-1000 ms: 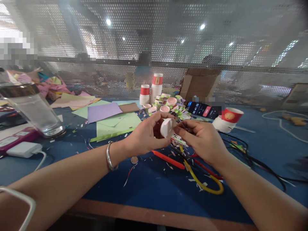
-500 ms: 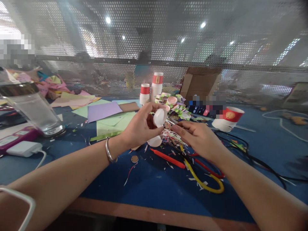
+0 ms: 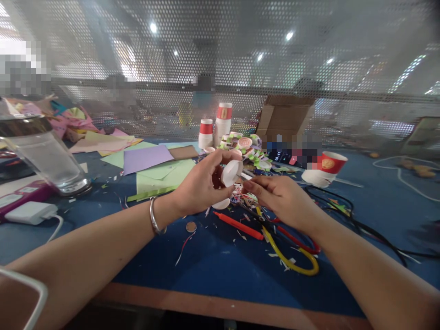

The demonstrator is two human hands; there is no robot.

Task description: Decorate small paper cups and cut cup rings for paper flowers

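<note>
My left hand [image 3: 209, 181] is closed around a small white cut-down paper cup [image 3: 232, 173], its round opening tilted to the right. Close by on the right, the thumb and fingers of my right hand [image 3: 275, 192] are pinched on a thin pale stick-like thing [image 3: 246, 176]. That thing points at the cup; its kind and most of its length are hidden. Another white paper piece [image 3: 222, 204] lies beneath my left hand. Under my right hand are scissors with yellow and red handles [image 3: 292, 265]. A red-orange pen [image 3: 239, 225] rests beside them.
Paper scraps [image 3: 240, 195] and a heap of cut cup pieces [image 3: 245, 144] lie ahead. Behind stand stacked paper cups [image 3: 224, 123]. Coloured sheets [image 3: 147, 158] and a glass water bottle [image 3: 57, 156] are left. To the right are a red-white cup [image 3: 332, 163], a phone [image 3: 283, 156] and black cables [image 3: 364, 229].
The cup in my left hand has turned slightly and shifted a little right. The thin pale thing at my right fingertips now shows, pointing at it. The view has shifted slightly.
</note>
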